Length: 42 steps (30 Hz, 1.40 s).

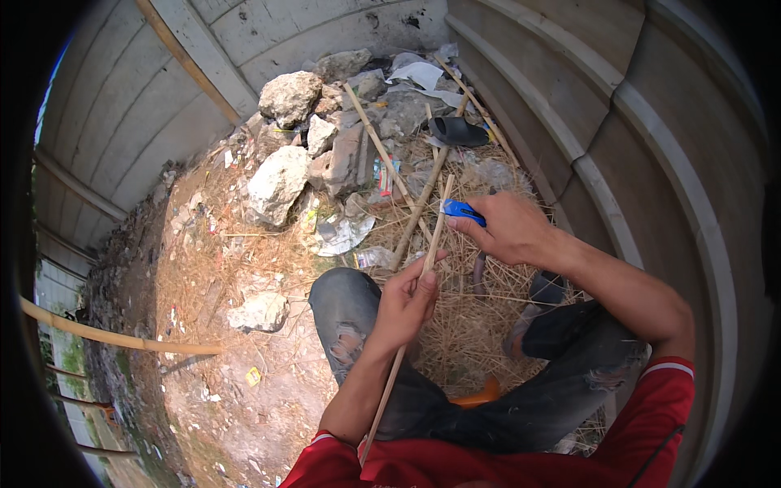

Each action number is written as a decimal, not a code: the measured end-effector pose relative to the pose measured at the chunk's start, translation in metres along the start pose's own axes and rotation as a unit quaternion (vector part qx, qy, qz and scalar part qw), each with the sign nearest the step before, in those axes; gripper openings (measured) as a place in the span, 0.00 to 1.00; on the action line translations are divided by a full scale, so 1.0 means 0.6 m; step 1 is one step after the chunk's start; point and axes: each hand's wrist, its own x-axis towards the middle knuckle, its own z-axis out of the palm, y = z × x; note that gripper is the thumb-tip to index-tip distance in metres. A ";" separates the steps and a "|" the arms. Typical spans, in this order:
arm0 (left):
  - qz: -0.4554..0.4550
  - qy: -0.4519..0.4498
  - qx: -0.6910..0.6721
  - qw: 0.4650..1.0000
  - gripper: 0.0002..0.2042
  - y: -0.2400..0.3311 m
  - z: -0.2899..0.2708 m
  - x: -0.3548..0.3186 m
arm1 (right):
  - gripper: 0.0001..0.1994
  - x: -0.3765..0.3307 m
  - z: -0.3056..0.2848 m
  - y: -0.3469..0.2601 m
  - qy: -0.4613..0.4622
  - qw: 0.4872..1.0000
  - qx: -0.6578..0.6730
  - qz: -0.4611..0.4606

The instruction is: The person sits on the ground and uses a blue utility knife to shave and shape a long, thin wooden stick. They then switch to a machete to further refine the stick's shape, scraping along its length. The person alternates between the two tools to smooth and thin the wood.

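Step in hand: judged from the hand positions, trimming or shaving the long, slender, pale wooden or bamboo stick (437,236). The stick slants between the knees, far end to the right, near end at the lap. The left hand (407,299) grips it partway along, thumb and fingers closed about the shaft. The right hand (517,228) has its fingers curled tightly around a bright blue, plastic-bodied cutting tool (464,211), which meets the stick near its far end. The cutting edge is too small to make out.

Next move: a further stroke would call for a firm left grip, a shallow tool angle and the left fingers kept clear of the cutting path.

Surface: bare, pale earth (220,398) at left; dry, straw-coloured stalks (464,333) strewn between the legs. Rough, whitish rocks (279,185) and straight, tan bamboo poles (376,137) lie at the far side, with a black, sandal-like item (458,132) to their right.

Room: off-white panel wall (146,98) at far left; grey-brown, ribbed wall (675,163) at right. Sunlight reaches the left ground.
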 end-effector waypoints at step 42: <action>-0.001 0.009 -0.007 1.000 0.22 -0.007 -0.015 -0.009 | 0.25 -0.029 0.034 -0.033 -0.051 0.996 -0.053 -0.056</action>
